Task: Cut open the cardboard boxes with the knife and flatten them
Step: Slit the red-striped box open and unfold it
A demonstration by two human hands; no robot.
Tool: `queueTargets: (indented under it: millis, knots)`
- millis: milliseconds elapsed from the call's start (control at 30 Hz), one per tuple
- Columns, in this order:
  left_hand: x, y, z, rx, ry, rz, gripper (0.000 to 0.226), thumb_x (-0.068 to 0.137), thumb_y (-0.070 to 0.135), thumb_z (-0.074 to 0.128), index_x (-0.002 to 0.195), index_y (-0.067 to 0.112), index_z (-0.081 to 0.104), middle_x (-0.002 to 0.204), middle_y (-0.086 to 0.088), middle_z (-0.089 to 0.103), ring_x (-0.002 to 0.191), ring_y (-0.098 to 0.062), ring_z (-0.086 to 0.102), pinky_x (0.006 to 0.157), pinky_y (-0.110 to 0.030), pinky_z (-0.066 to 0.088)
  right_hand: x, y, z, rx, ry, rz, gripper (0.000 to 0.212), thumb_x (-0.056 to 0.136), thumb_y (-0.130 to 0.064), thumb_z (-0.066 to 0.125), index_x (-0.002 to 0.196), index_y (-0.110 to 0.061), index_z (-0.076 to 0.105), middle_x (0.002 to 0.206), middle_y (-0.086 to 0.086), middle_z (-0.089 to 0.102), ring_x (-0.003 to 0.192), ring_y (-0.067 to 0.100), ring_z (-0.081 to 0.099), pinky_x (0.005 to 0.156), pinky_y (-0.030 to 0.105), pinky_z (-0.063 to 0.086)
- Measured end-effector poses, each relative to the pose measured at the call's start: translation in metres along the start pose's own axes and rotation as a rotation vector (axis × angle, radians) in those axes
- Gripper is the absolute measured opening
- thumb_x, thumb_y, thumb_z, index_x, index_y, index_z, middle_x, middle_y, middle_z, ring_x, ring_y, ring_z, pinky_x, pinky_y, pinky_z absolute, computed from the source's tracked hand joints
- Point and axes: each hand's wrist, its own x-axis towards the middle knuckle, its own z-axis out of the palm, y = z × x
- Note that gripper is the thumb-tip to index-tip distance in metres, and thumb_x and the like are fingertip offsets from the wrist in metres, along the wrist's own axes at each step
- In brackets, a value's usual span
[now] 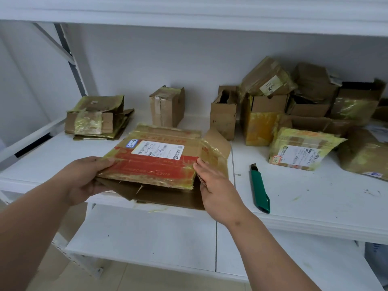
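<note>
Hands hold a cut-open cardboard box (155,160) between them over the front edge of a white shelf (315,198). Beyond the left hand (84,179), which grips the box's left end with thumb on top, lies a stack of flattened boxes (96,120). The box's long axis runs left to right. The right hand (214,185) presses its right end, fingers fairly straight. Just right of that hand lies the green knife (260,190); beyond it, a pile of uncut boxes (304,110).
</note>
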Motion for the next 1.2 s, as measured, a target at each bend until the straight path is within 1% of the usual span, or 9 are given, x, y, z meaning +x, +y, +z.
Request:
queueTargets:
  millis: [100,300,400,533,600,700,833,1033,1200]
  knots:
    - [0.012,-0.016,0.0,0.092,0.075,-0.005,0.043,0.092,0.022,0.068,0.13,0.01,0.052,0.109,-0.017,0.067,0.091,-0.03,0.067,0.068,-0.038,0.061,0.001,0.001,0.0,-0.162,-0.139,-0.007,0.06,0.103,-0.023,0.041,0.158,-0.03,0.017,0.164,-0.018,0.006,0.151,0.005,-0.001,0.125,0.034,0.004]
    - [0.011,-0.028,0.023,1.285,0.246,0.279,0.064,0.095,0.053,0.045,0.152,0.042,0.018,0.157,0.001,0.027,0.141,-0.029,0.026,0.11,-0.049,0.031,-0.003,0.012,0.043,-0.31,-0.385,0.059,0.092,0.086,-0.082,0.023,0.158,-0.032,-0.003,0.159,-0.02,-0.022,0.146,0.009,-0.027,0.121,0.048,-0.014]
    - [0.008,-0.035,0.049,1.372,0.026,0.442,0.071,0.094,0.067,0.031,0.154,0.041,0.006,0.164,0.007,0.002,0.15,-0.022,0.002,0.12,-0.049,0.014,0.002,0.013,0.05,-0.329,-0.369,0.095,0.069,0.099,-0.065,0.015,0.158,-0.031,0.008,0.163,-0.019,-0.012,0.15,0.009,-0.019,0.121,0.048,-0.013]
    - [0.002,-0.057,0.074,1.444,-0.195,0.35,0.073,0.09,0.074,0.02,0.152,0.046,-0.006,0.162,0.012,-0.016,0.15,-0.018,-0.015,0.12,-0.052,-0.002,0.015,0.011,0.037,-0.338,-0.149,0.058,0.054,0.102,-0.047,0.037,0.153,-0.035,0.027,0.163,-0.013,0.018,0.149,0.017,0.014,0.122,0.043,0.008]
    - [0.002,-0.066,0.077,1.449,-0.165,0.347,0.072,0.089,0.076,0.02,0.151,0.049,-0.002,0.162,0.015,-0.013,0.15,-0.017,-0.011,0.12,-0.052,-0.001,0.016,0.018,0.036,-0.36,-0.094,0.089,0.067,0.098,-0.057,0.037,0.156,-0.034,0.013,0.165,-0.011,0.008,0.151,0.019,0.005,0.123,0.042,0.008]
    - [0.005,-0.056,0.077,1.461,-0.116,0.352,0.068,0.087,0.078,0.024,0.149,0.052,0.013,0.162,0.017,0.005,0.149,-0.02,0.006,0.119,-0.05,0.009,0.013,0.031,0.041,-0.438,-0.278,0.196,0.075,0.095,-0.07,0.018,0.157,-0.035,-0.005,0.164,-0.011,-0.018,0.15,0.015,-0.02,0.122,0.046,-0.008]
    - [0.02,-0.04,0.079,1.516,-0.013,0.445,0.069,0.09,0.073,0.029,0.15,0.038,0.024,0.156,0.006,0.024,0.143,-0.025,0.022,0.118,-0.049,0.019,0.035,0.023,0.027,-0.482,-0.219,0.171,0.074,0.09,-0.073,0.031,0.153,-0.035,0.025,0.162,-0.007,0.019,0.149,0.021,0.013,0.122,0.049,0.003]
    - [0.046,-0.045,0.075,1.471,-0.128,0.401,0.085,0.083,0.08,0.034,0.153,0.035,0.015,0.164,0.004,-0.01,0.15,-0.025,-0.013,0.121,-0.049,-0.003,0.045,0.035,0.039,-0.458,-0.325,0.22,0.083,0.088,-0.08,0.015,0.156,-0.038,-0.006,0.164,-0.009,-0.019,0.149,0.019,-0.023,0.121,0.05,-0.012]
    - [0.074,-0.019,0.066,1.461,-0.079,0.414,0.086,0.082,0.08,0.04,0.151,0.036,0.014,0.16,0.005,0.017,0.146,-0.026,0.017,0.114,-0.053,0.022,0.083,0.016,0.024,-0.526,-0.188,0.21,0.084,0.081,-0.082,0.037,0.151,-0.037,0.026,0.159,-0.002,0.026,0.147,0.027,0.017,0.121,0.051,0.004]
